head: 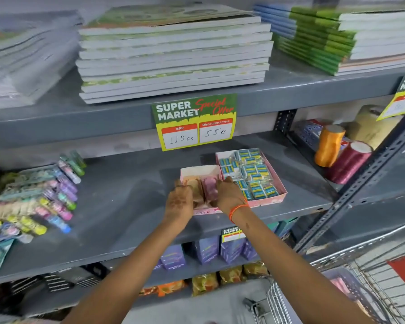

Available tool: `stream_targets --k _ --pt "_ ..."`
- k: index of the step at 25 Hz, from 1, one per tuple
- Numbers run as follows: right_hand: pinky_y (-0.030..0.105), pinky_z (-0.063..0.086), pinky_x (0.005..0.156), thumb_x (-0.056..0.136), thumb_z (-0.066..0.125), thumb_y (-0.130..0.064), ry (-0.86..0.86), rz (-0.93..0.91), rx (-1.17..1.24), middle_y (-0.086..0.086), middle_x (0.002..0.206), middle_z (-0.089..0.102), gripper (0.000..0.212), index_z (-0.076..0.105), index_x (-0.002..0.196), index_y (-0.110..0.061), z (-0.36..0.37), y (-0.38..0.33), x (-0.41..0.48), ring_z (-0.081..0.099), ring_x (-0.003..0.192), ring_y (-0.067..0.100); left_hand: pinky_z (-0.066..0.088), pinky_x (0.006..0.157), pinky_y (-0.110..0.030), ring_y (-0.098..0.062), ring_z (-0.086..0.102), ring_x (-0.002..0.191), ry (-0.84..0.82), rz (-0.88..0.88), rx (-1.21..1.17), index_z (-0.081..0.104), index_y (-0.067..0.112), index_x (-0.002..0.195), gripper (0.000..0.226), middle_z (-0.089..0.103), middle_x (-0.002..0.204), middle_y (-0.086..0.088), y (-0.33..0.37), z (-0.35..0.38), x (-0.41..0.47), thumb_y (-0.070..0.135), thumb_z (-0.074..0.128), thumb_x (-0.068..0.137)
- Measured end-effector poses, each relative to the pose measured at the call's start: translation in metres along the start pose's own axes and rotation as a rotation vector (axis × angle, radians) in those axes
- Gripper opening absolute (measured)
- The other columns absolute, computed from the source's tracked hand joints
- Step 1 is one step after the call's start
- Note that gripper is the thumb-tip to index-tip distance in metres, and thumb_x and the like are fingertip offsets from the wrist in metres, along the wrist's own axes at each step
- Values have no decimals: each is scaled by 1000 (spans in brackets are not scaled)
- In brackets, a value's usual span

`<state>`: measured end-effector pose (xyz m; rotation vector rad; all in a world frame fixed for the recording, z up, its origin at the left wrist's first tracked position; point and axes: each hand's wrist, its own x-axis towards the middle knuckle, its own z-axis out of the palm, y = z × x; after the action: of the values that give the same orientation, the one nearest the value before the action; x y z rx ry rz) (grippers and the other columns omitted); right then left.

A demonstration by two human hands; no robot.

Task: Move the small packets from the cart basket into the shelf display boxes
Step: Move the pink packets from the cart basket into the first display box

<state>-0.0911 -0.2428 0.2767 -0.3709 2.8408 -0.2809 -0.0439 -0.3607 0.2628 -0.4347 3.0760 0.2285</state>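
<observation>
Grey steel shop shelving [117, 197] fills the view, notebook stacks [173, 54] on the upper tier, a green-yellow price card [194, 122] hanging off its edge. Wire cart basket [351, 291] sits low right, near the right elbow, well below and right of both hands; pinkish packets seem to lie in it, blurred. On the middle tier two pink display boxes stand touching side by side: right box [279, 195] packed with blue-yellow packets [250, 174], left box [197, 171] holding pink and tan small packets [208, 185] in rows running front to back, rear part bare. Both arms reach straight forward, palms down. Left hand [179, 202] and right hand [228, 195] rest in the front of the left box, fingers curled onto the packets, apparently pressing or squaring them; an actual grip I cannot tell. Right hand is nearer the cart for a refill.
</observation>
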Motion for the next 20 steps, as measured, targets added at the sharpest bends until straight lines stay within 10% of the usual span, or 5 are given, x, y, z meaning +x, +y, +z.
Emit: stream_targets --k 13,20 --pt "39 40 111 86 69 -20 80 -61 74 17 143 39 64 39 141 -11 7 8 -1 36 134 36 45 96 -36 -28 41 119 2 107 26 55 15 120 38 52 126 -9 9 -11 7 22 66 84" --pt "43 39 110 86 66 -25 574 136 265 17 145 45 64 43 142 -4 19 120 -71 44 130 36 48 95 -37 -28 59 111 329 528 -259 57 4 122 33 65 120 -13 97 3 -16 12 56 89"
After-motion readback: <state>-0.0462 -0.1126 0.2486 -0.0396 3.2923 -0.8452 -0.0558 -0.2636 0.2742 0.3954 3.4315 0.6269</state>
